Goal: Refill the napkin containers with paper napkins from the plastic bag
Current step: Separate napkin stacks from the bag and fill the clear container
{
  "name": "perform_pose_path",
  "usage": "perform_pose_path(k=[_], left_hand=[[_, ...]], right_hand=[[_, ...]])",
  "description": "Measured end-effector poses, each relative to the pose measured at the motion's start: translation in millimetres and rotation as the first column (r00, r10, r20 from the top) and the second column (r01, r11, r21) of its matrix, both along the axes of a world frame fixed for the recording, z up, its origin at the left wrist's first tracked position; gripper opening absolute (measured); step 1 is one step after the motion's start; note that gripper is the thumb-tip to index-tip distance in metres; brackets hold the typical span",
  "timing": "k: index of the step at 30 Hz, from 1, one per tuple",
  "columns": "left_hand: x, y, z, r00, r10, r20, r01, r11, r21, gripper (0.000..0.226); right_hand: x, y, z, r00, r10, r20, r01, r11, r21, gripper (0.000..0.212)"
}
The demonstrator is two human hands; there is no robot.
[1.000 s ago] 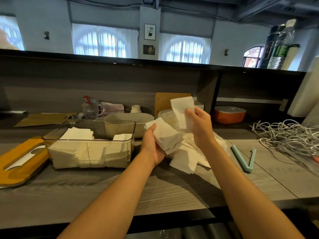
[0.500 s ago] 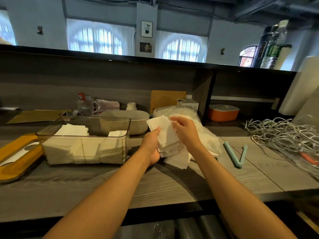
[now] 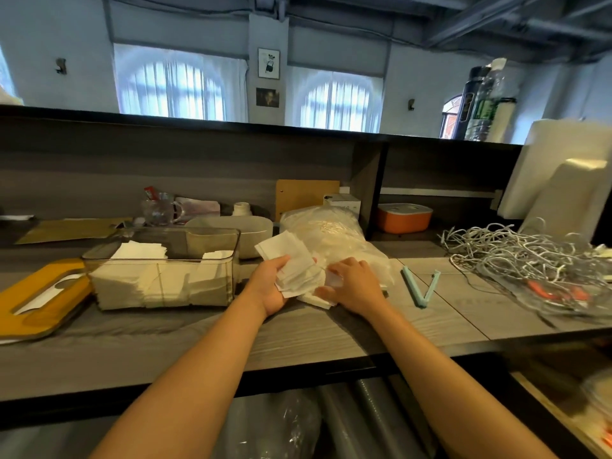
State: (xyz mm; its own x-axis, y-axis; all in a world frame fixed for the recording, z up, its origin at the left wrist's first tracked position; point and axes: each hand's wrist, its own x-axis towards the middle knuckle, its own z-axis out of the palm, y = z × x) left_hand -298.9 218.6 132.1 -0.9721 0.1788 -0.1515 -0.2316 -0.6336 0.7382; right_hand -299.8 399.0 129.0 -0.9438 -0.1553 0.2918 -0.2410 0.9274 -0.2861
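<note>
My left hand (image 3: 276,286) holds a small pile of napkins (image 3: 291,263), fingers curled under and thumb on top, just to the right of the clear box (image 3: 162,270). A second ago my right hand (image 3: 352,283) was up in the air with one napkin pinched in it. Half a second ago it had come down to the pile. Now it is lower, flat on the loose napkins (image 3: 318,298) that lie on the counter (image 3: 314,339) at the mouth of the plastic bag (image 3: 328,236). Its fingers are spread and pressing down. I cannot tell if they have pinched a sheet yet. So I think that one napkin has joined the pile, and I am reaching for more. The clear box already has napkins in it, high on the left side and lower on the right, so there is room for more. Its yellow lid (image 3: 39,299) lies off to the left. A grey tub (image 3: 238,233) sits behind the box. A light green bag clip (image 3: 420,286) lies open to the right of the bag, and past it is a heap of white cords (image 3: 516,256). Next I should gather a few more sheets, then carry the pile to the low side of the box.
</note>
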Motion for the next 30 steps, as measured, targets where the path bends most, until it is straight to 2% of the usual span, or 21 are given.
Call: perform_pose_path(k=[2,5,9,11,14,17,20,22,23,25,27,28,30], left_hand=[[7,-1,1,1.000,0.015,0.009,-0.016,0.999,0.048,0.042],[22,-4,2,0.998,0.035,0.045,-0.039,0.995,0.094,0.035],[41,-6,5,0.992,0.092,0.088,-0.101,0.990,0.102,0.036],[49,-7,7,0.990,0.110,0.087,-0.118,0.989,0.091,0.038],[56,-6,9,0.993,0.076,0.090,-0.082,0.995,0.061,0.036],[58,-6,9,0.997,0.003,0.072,-0.005,0.999,0.035,0.035],[54,-7,6,0.997,-0.054,0.051,0.053,0.998,0.018,0.041],[52,-7,6,0.995,-0.093,0.043,0.092,0.996,0.019,0.049],[51,-7,5,0.993,-0.110,0.040,0.109,0.994,0.023,0.053],[50,-7,5,0.991,-0.129,0.042,0.127,0.991,0.038,0.064],[47,-7,4,0.988,-0.150,0.042,0.148,0.988,0.050,0.073],[47,-7,5,0.986,-0.164,0.039,0.162,0.985,0.052,0.074],[48,-6,6,0.985,-0.170,0.022,0.169,0.985,0.034,0.067]], right_hand=[[-2,1,-3,1.000,0.005,-0.019,-0.005,1.000,0.001,0.054],[2,1,-3,0.998,0.012,-0.056,-0.020,0.990,-0.139,0.022],[7,5,-3,0.998,0.001,-0.061,-0.019,0.957,-0.289,0.032],[10,10,1,0.998,-0.003,-0.057,-0.026,0.863,-0.505,0.029],[18,18,11,0.996,-0.070,-0.051,0.003,0.608,-0.794,0.020],[27,16,18,0.994,-0.086,-0.068,-0.027,0.415,-0.910,0.017],[28,14,21,0.987,-0.110,-0.119,-0.071,0.363,-0.929,0.011],[27,14,20,0.975,-0.119,-0.190,-0.128,0.398,-0.908,0.011],[28,13,20,0.961,-0.104,-0.257,-0.183,0.459,-0.869,0.015],[26,10,15,0.930,0.030,-0.367,-0.303,0.628,-0.716,0.019],[25,2,11,0.919,0.230,-0.319,-0.367,0.791,-0.489,0.020],[25,-2,9,0.918,0.308,-0.251,-0.388,0.833,-0.395,0.021],[27,-6,10,0.906,0.384,-0.175,-0.422,0.846,-0.326,0.023]])
